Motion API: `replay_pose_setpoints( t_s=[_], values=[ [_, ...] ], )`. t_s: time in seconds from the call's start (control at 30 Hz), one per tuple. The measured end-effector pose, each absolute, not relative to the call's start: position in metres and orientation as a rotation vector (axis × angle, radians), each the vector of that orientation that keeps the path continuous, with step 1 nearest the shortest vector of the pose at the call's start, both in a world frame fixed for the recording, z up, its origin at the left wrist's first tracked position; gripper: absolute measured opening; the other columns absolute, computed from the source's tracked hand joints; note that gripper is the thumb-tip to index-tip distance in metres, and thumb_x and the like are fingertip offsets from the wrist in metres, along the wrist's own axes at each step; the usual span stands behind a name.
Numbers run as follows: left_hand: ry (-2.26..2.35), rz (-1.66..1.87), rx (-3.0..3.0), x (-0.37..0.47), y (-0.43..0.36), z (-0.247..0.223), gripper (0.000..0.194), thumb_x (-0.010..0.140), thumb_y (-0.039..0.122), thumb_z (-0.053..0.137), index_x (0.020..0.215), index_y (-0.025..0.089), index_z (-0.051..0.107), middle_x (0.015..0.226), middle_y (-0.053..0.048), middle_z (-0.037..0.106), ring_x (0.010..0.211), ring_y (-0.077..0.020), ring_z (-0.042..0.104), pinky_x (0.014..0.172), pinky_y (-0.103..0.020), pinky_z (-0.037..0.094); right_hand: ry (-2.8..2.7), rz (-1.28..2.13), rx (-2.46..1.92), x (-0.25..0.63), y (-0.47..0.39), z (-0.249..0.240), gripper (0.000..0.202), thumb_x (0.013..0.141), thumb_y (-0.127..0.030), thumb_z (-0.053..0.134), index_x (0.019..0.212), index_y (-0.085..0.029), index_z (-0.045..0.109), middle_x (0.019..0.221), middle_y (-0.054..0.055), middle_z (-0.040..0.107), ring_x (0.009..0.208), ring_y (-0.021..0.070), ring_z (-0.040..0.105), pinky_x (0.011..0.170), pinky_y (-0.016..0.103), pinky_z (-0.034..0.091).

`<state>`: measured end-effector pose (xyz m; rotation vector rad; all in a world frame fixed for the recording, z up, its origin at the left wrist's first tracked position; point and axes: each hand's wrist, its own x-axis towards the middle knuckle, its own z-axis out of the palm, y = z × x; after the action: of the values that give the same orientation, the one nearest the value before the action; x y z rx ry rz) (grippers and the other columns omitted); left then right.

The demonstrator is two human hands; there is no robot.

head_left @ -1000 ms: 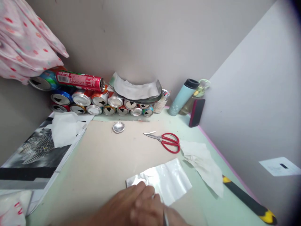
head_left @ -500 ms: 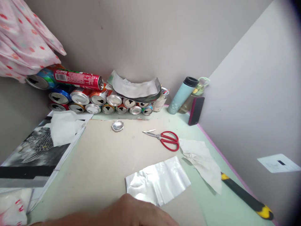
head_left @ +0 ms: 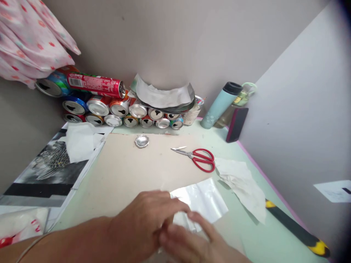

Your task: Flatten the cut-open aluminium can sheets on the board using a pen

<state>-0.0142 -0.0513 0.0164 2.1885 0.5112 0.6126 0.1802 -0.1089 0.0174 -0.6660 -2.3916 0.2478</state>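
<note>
My left hand [head_left: 148, 215] reaches in from the lower left over the board [head_left: 123, 164], with its fingers bent toward the right. Its fingertips meet those of my right hand [head_left: 192, 241], which comes in from the bottom edge, slightly blurred. Whether anything small lies between the fingers is hidden. Just beyond both hands is a creased silvery metal sheet [head_left: 205, 201], partly covered by them. Red-handled scissors [head_left: 203, 159] lie past the sheet, and a small round metal piece [head_left: 142, 141] rests near the board's far edge.
Stacked drink cans [head_left: 119, 107] line the back wall, with curved metal sheets [head_left: 164, 96] on top. A blue tumbler [head_left: 221, 106] and a phone [head_left: 237, 125] stand at the back right. Crumpled paper [head_left: 241, 182] and a black-yellow handle [head_left: 296, 226] lie on the right.
My left hand has risen farther into view over the sheet's near left part. My right hand has appeared beside it, fingers touching. The whole view has shifted slightly.
</note>
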Motion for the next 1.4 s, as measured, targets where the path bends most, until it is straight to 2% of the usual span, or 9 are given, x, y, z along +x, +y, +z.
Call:
replay_pose_setpoints(
  t_s=[0.1, 0.23, 0.37, 0.47, 0.6, 0.77, 0.93, 1.07, 1.4],
  values=[
    [0.658, 0.573, 2.191, -0.018, -0.041, 0.021, 0.04, 0.099, 0.04, 0.063, 0.135, 0.024, 0.054, 0.127, -0.006, 0.07, 0.118, -0.0236, 0.065, 0.109, -0.04, 0.046, -2.195, 0.13, -1.022, 0.194, -0.105, 0.025, 0.029, 0.101, -0.012, 0.051, 0.117, -0.027, 0.068, 0.089, 0.002, 0.083, 0.083, 0.023, 0.078, 0.109, 0.045, 0.052],
    [0.446, 0.419, 2.318, -0.017, -0.031, 0.013, 0.081, 0.093, 0.048, 0.072, 0.157, 0.022, 0.029, 0.152, -0.014, 0.055, 0.152, -0.031, 0.036, 0.128, -0.06, 0.011, -2.03, 0.28, -1.139, 0.211, -0.1, 0.028, 0.026, 0.107, -0.022, 0.044, 0.124, -0.029, 0.063, 0.071, -0.002, 0.071, 0.056, 0.0168, 0.067, 0.075, 0.033, 0.059],
    [0.402, 0.341, 2.396, -0.016, -0.027, 0.002, 0.098, 0.089, 0.045, 0.077, 0.162, 0.021, 0.017, 0.157, -0.016, 0.049, 0.156, -0.0325, 0.026, 0.128, -0.06, 0.006, -1.788, 0.828, -1.209, 0.219, -0.101, 0.03, 0.039, 0.112, -0.044, 0.032, 0.12, -0.029, 0.068, 0.076, 0.0, 0.062, 0.065, 0.016, 0.06, 0.06, 0.028, 0.048],
    [0.441, 0.282, 2.439, -0.019, -0.024, -0.001, 0.093, 0.085, 0.044, 0.082, 0.159, 0.021, 0.029, 0.159, -0.013, 0.046, 0.157, -0.0343, 0.02, 0.128, -0.061, 0.005, -1.693, 1.066, -1.215, 0.218, -0.1, 0.029, 0.055, 0.11, -0.056, 0.03, 0.098, -0.026, 0.074, 0.08, 0.002, 0.058, 0.076, 0.0187, 0.056, 0.069, 0.031, 0.043],
    [0.453, 0.192, 2.48, -0.023, -0.018, 0.0, 0.077, 0.081, 0.043, 0.086, 0.146, 0.027, 0.05, 0.16, -0.007, 0.046, 0.158, -0.0361, 0.018, 0.127, -0.064, 0.006, -1.544, 1.262, -1.163, 0.214, -0.098, 0.023, 0.05, 0.107, -0.056, 0.043, 0.086, -0.023, 0.075, 0.075, 0.002, 0.057, 0.073, 0.0176, 0.052, 0.067, 0.031, 0.038],
    [0.598, 0.208, 2.526, -0.019, -0.02, -0.005, 0.086, 0.078, 0.051, 0.086, 0.149, 0.021, 0.048, 0.162, -0.012, 0.042, 0.157, -0.0398, 0.016, 0.125, -0.068, 0.008, -1.334, 1.447, -1.189, 0.21, -0.097, 0.023, 0.033, 0.1, -0.051, 0.063, 0.087, -0.022, 0.074, 0.067, -0.001, 0.057, 0.06, 0.0134, 0.048, 0.057, 0.027, 0.033],
    [0.708, 0.335, 2.561, -0.016, -0.027, -0.012, 0.085, 0.082, 0.059, 0.08, 0.147, 0.014, 0.048, 0.16, -0.018, 0.044, 0.158, -0.0388, 0.014, 0.126, -0.066, 0.001, -1.352, 1.683, -1.278, 0.204, -0.089, 0.025, 0.037, 0.095, -0.052, 0.068, 0.079, -0.018, 0.068, 0.063, -0.002, 0.055, 0.057, 0.0119, 0.044, 0.057, 0.026, 0.031],
    [0.67, 0.25, 2.506, -0.019, -0.023, -0.005, 0.071, 0.091, 0.048, 0.075, 0.149, 0.017, 0.047, 0.162, -0.012, 0.042, 0.159, -0.0321, 0.012, 0.128, -0.059, 0.003, -1.336, 1.658, -1.36, 0.205, -0.084, 0.024, 0.038, 0.095, -0.051, 0.066, 0.077, -0.017, 0.066, 0.063, -0.002, 0.054, 0.058, 0.012, 0.042, 0.057, 0.027, 0.031],
    [0.712, 0.119, 2.434, -0.015, -0.024, 0.007, 0.073, 0.087, 0.038, 0.08, 0.148, 0.016, 0.047, 0.162, -0.012, 0.042, 0.159, -0.0357, 0.012, 0.128, -0.062, 0.006, -1.393, 1.406, -1.33, 0.198, -0.086, 0.017, 0.027, 0.093, -0.039, 0.067, 0.077, -0.021, 0.055, 0.066, -0.002, 0.052, 0.06, 0.0138, 0.042, 0.055, 0.027, 0.031]
  ],
)
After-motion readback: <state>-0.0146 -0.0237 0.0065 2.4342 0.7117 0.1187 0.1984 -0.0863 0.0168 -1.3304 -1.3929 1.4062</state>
